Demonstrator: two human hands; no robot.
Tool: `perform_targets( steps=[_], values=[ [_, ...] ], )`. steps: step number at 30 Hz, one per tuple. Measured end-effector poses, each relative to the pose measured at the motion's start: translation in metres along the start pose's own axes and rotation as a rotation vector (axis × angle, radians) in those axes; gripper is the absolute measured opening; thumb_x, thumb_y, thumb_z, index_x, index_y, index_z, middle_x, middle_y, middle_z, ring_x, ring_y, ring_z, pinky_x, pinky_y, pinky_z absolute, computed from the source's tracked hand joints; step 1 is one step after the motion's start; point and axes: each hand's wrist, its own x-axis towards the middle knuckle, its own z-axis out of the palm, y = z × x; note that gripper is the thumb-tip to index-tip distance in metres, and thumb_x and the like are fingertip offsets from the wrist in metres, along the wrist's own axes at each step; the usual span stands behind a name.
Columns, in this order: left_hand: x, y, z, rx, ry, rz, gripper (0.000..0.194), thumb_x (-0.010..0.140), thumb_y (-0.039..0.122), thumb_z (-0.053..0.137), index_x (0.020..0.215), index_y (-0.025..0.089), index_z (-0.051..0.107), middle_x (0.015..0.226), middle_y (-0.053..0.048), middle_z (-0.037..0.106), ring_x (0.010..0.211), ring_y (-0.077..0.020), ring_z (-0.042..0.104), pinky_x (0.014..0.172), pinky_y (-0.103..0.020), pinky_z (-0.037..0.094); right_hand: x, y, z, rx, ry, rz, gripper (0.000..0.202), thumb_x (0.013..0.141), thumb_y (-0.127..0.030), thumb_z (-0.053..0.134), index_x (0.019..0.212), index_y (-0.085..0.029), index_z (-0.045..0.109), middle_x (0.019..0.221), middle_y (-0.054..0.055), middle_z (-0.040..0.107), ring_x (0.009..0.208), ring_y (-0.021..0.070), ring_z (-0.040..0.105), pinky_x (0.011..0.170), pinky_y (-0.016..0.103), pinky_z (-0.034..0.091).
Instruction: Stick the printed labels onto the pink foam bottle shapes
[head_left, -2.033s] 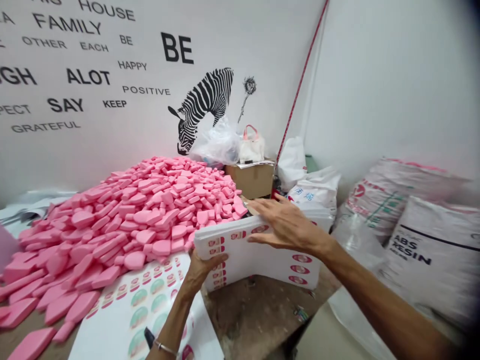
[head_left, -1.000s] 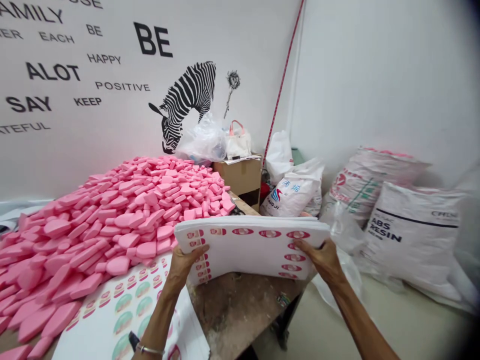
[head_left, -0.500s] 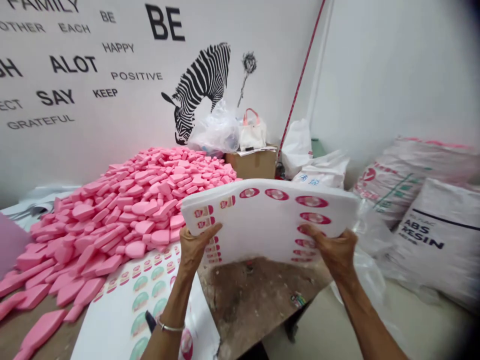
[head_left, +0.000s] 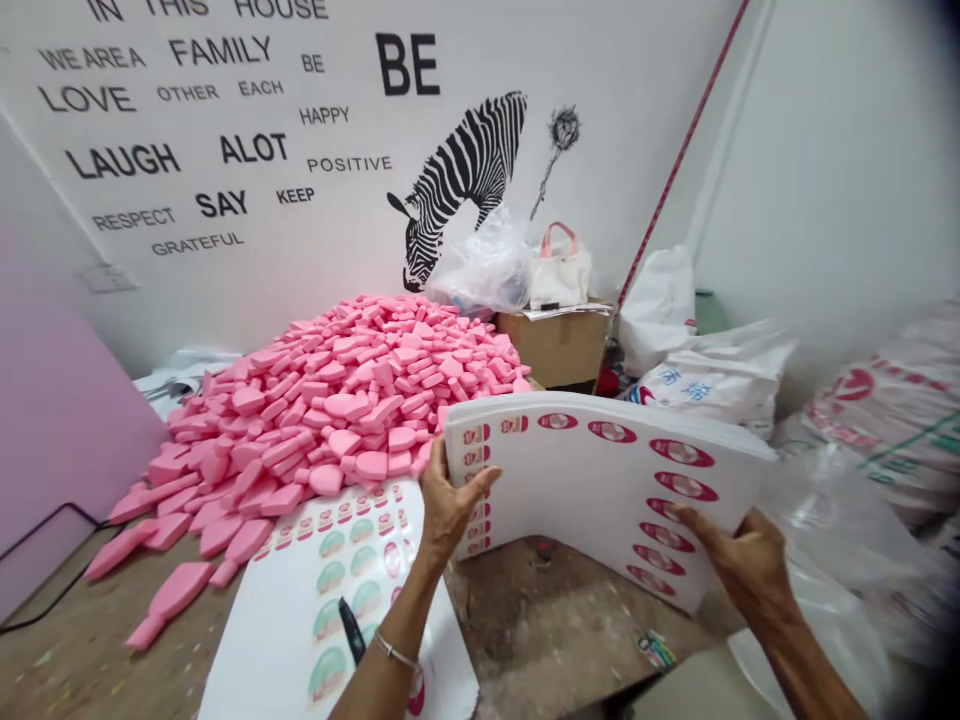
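Note:
A thick stack of white sticker sheets (head_left: 577, 490) is held upright and bowed between my two hands, its lower edge near the brown tabletop. My left hand (head_left: 454, 495) grips its left edge, thumb on the front face. At the right side my right hand (head_left: 742, 560) clasps the stack, thumb over the red oval stickers. Another printed sheet (head_left: 277, 620), with green and red stickers, lies flat on the table (head_left: 540, 620) under my left forearm. A black pointed object (head_left: 351, 630) rests on it, partly hidden by that forearm.
A large heap of pink paddle-shaped pieces (head_left: 337, 400) covers the table's left and back. Behind stands a cardboard box (head_left: 559, 348) with a white bag (head_left: 561, 275) on it. White sacks (head_left: 712, 375) and clear plastic (head_left: 832, 520) are at the right.
The view has shifted left, so the scene sits further right. The stack is now angled, its right side lower and closer to me, with both hands still holding it.

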Motion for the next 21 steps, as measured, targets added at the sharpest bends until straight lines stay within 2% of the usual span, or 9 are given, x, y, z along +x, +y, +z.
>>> perform_targets(
  steps=[3,6,8,11,14,16,21],
  values=[
    [0.003,0.0,0.001,-0.008,0.055,-0.005,0.053,0.065,0.043,0.075,0.108,0.019,0.055,0.096,-0.007,0.069,0.084,-0.0203,0.066,0.073,-0.029,0.052,-0.002,0.0,0.002,0.074,0.006,0.047,0.043,0.051,-0.044,0.081,0.082,-0.018,0.068,0.077,0.004,0.072,0.061,0.0203,0.066,0.05,0.032,0.058],
    [0.004,0.006,0.002,0.077,0.074,-0.051,0.045,0.068,0.048,0.072,0.098,0.018,0.059,0.083,-0.004,0.068,0.073,-0.0187,0.064,0.066,-0.027,0.05,-0.009,-0.001,0.007,0.057,-0.025,0.084,0.045,0.045,-0.034,0.086,0.083,-0.016,0.07,0.077,0.006,0.072,0.064,0.0226,0.068,0.055,0.035,0.061],
    [0.006,0.016,0.006,0.123,0.17,0.012,0.04,0.074,0.051,0.065,0.098,0.019,0.059,0.086,-0.005,0.067,0.079,-0.0198,0.063,0.07,-0.027,0.048,-0.014,-0.003,0.01,0.058,-0.012,0.069,0.046,0.044,-0.033,0.086,0.085,-0.015,0.071,0.078,0.006,0.073,0.065,0.023,0.068,0.057,0.036,0.062],
    [0.015,0.033,0.019,0.237,0.374,0.117,0.038,0.081,0.053,0.055,0.1,0.02,0.059,0.098,-0.006,0.065,0.094,-0.0218,0.059,0.08,-0.029,0.044,-0.018,-0.005,0.012,0.028,0.066,0.058,0.047,0.047,-0.036,0.086,0.086,-0.015,0.071,0.079,0.006,0.072,0.065,0.0213,0.068,0.057,0.033,0.061],
    [0.026,0.04,0.03,0.326,0.503,0.069,0.036,0.081,0.052,0.054,0.09,0.018,0.061,0.087,-0.005,0.063,0.083,-0.0211,0.056,0.077,-0.032,0.043,-0.018,-0.003,0.012,0.003,0.088,0.073,0.05,0.045,-0.038,0.086,0.087,-0.015,0.071,0.078,0.005,0.072,0.065,0.0202,0.067,0.056,0.031,0.061],
    [0.031,0.038,0.033,0.31,0.532,0.061,0.033,0.081,0.049,0.053,0.086,0.017,0.061,0.078,-0.003,0.061,0.073,-0.0189,0.054,0.071,-0.031,0.042,-0.016,-0.002,0.011,0.003,0.068,0.088,0.051,0.044,-0.039,0.086,0.086,-0.014,0.071,0.078,0.004,0.072,0.065,0.0206,0.067,0.056,0.031,0.061],
    [0.034,0.036,0.029,0.265,0.469,0.116,0.025,0.084,0.039,0.049,0.075,0.018,0.06,0.069,0.001,0.055,0.064,-0.0143,0.046,0.062,-0.026,0.037,-0.014,-0.003,0.007,0.004,0.046,0.116,0.047,0.041,-0.037,0.086,0.079,-0.014,0.07,0.073,0.004,0.072,0.062,0.0209,0.067,0.052,0.03,0.06]
  ],
)
